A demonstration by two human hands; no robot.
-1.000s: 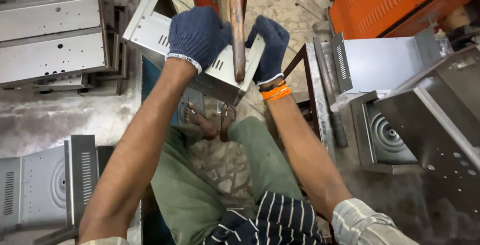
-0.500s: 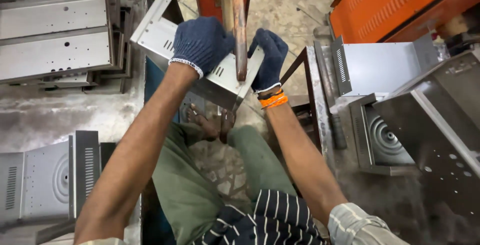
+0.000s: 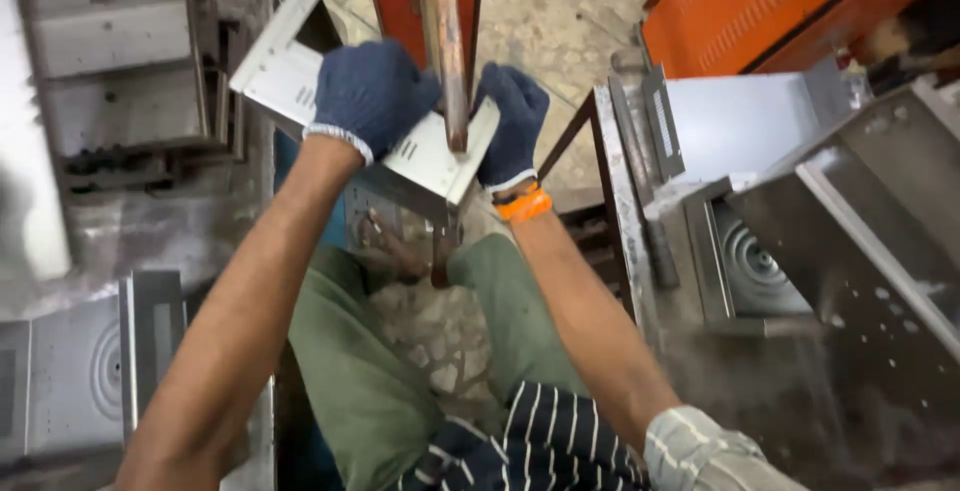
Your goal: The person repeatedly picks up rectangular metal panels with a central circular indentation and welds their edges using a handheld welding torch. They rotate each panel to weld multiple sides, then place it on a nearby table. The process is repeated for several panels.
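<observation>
Hands: two, both in dark blue knit gloves; an orange band sits on the right wrist.
Left hand [image 3: 368, 91]: fingers curled together and clamped on the top face of the sheet-metal bracket [image 3: 420, 156], near its middle.
Right hand [image 3: 513, 121]: fingers closed around the bracket's right end, just beside the rod.
Bracket held: one, a pale grey folded metal panel with bent-up edges and small groups of punched slots, tilted down toward the right.
Bracket place: above the person's knees, its right part under the tip of the upright copper-coloured rod [image 3: 447, 46], touching it or nearly so.
Rods: one from above; a second short dark post [image 3: 441, 256] shows below the bracket.
Stacked panels, left: one pile [image 3: 120, 71] beyond the left arm, and two nearer pieces with pressed ring patterns [image 3: 80, 371].
Panels, right: several grey boxes [image 3: 800, 251], one with the same pressed rings.
Orange machine housing [image 3: 800, 1]: one, upper right.
</observation>
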